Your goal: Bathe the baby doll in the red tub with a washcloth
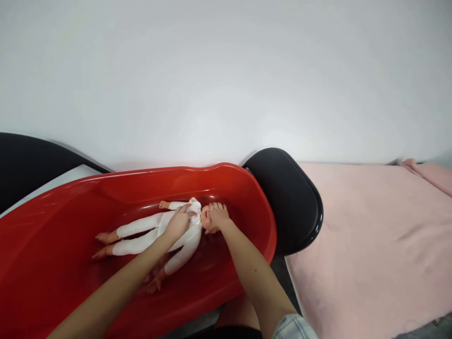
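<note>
A doll (158,224) in a white outfit lies on its back inside a red tub (52,226), its head to the right and its bare feet to the left. My left hand (178,223) is at the doll's chest, with the fingers closed on the white ruffled collar (195,205). Over the doll's head (205,217) lies my right hand (218,215), its fingers curved round the forehead and top. Part of the doll's torso is hidden behind my left hand and forearm. One doll arm stretches out towards me on the tub floor.
A black, rounded chair seat (286,202) stands against the tub's right end. Further right spreads a surface covered with pink cloth (363,245). At the left is another black rounded shape (28,165), and a white wall (212,80) rises behind everything.
</note>
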The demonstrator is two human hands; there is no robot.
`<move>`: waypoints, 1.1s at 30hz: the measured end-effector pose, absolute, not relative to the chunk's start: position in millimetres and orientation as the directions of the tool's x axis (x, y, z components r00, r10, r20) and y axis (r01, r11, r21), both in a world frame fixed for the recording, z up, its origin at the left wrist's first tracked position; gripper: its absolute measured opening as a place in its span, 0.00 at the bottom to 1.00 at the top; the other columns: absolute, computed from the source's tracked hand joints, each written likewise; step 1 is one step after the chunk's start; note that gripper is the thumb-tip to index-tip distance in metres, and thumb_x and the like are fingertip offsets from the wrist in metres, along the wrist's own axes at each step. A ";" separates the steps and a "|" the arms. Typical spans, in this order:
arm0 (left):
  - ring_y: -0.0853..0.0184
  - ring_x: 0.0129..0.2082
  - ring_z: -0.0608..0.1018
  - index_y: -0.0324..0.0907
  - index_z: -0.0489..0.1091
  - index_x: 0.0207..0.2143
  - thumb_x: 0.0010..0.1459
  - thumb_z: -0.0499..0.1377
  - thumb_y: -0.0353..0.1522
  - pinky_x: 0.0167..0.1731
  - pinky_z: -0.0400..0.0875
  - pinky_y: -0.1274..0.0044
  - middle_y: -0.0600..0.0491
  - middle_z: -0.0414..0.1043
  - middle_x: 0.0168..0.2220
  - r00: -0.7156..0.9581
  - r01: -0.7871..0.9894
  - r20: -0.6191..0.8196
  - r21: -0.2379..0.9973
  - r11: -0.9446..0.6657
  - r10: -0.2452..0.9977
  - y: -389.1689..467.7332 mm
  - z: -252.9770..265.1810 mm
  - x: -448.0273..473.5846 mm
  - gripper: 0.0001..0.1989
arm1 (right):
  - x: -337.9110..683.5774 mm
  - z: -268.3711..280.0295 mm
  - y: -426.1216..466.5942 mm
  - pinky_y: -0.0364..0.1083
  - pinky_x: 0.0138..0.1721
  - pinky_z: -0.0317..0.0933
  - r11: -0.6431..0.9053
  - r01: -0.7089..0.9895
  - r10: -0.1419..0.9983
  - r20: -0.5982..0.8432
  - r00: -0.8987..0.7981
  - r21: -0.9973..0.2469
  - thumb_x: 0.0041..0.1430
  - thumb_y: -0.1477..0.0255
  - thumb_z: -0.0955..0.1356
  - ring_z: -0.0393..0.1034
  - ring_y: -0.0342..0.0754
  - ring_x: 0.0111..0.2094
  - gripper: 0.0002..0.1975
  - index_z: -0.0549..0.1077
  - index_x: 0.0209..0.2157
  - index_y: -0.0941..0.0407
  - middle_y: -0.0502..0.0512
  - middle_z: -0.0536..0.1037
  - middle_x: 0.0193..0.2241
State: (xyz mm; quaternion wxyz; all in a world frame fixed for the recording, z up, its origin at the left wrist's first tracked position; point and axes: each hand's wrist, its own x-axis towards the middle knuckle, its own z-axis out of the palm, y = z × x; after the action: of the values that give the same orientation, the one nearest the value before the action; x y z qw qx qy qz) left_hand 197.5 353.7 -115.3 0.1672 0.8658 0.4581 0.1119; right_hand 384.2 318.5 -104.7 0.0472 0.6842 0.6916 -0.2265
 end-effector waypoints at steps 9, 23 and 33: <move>0.55 0.59 0.75 0.39 0.75 0.43 0.51 0.58 0.25 0.62 0.65 0.68 0.42 0.77 0.55 0.459 0.702 -0.031 0.625 -0.342 0.888 362.8 -128.8 213.8 0.15 | 384.6 -101.0 317.9 0.63 0.71 0.41 -0.032 0.974 0.923 -0.380 -0.058 -0.225 0.37 0.56 0.83 0.46 0.63 0.71 0.68 0.49 0.72 0.63 0.71 0.53 0.71; 0.53 0.61 0.75 0.35 0.73 0.55 0.44 0.59 0.24 0.65 0.63 0.64 0.41 0.75 0.58 0.488 0.669 -0.117 0.686 -0.284 0.865 348.1 -130.8 208.6 0.32 | 388.0 -106.1 319.3 0.63 0.71 0.41 -0.019 0.968 0.930 -0.360 -0.074 -0.249 0.35 0.58 0.83 0.46 0.64 0.71 0.67 0.51 0.71 0.60 0.71 0.55 0.70; 0.53 0.55 0.79 0.39 0.75 0.49 0.43 0.56 0.21 0.58 0.70 0.67 0.45 0.79 0.53 0.527 0.686 -0.178 0.666 -0.292 0.831 312.1 -132.0 203.4 0.28 | 387.4 -108.9 320.3 0.63 0.71 0.41 -0.021 0.973 0.928 -0.367 -0.066 -0.230 0.35 0.57 0.83 0.45 0.63 0.72 0.67 0.50 0.71 0.58 0.70 0.53 0.71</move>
State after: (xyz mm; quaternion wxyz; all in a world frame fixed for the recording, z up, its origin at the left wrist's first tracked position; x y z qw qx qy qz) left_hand 203.4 312.1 -132.0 0.3572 0.7975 0.4756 0.1014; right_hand 387.4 320.3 -108.9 0.0523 0.6813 0.6975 -0.2157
